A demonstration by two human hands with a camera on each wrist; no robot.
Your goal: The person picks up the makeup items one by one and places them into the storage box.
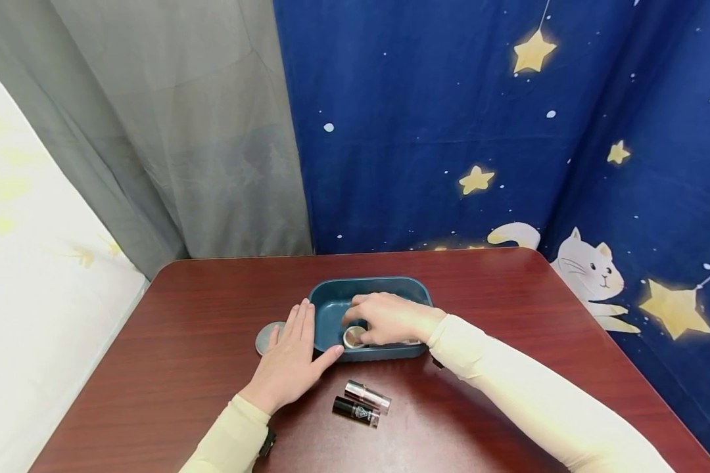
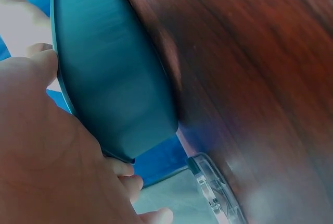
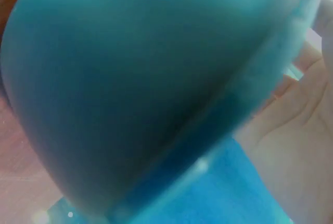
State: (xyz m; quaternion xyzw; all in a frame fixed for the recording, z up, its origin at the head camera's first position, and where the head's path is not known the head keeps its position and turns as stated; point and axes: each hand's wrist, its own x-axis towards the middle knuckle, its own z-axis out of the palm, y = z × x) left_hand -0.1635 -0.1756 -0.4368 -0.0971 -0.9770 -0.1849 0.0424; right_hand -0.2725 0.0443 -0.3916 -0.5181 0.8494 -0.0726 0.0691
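Observation:
A dark teal bin (image 1: 331,309) sits on the table, its long side toward me. My left hand (image 1: 286,361) lies with straight fingers along the bin's left end, thumb at the front rim. Inside the bin, my right hand (image 1: 393,318) has bent fingers and thumb about a small round gold-rimmed container (image 1: 353,337); its underside is hidden. Beside my left fingers lies a round grey-green compact (image 1: 265,337), with a clear edge (image 2: 216,190) in the left wrist view. In the right wrist view, the bin's wall (image 3: 130,78) hides my right fingertips.
Two lipstick tubes lie in front of the bin, one silver (image 1: 368,396) and one black (image 1: 356,412). Something pale shows in the bin under my right wrist. Grey and blue curtains (image 1: 390,131) hang behind the table's (image 1: 213,295) far edge.

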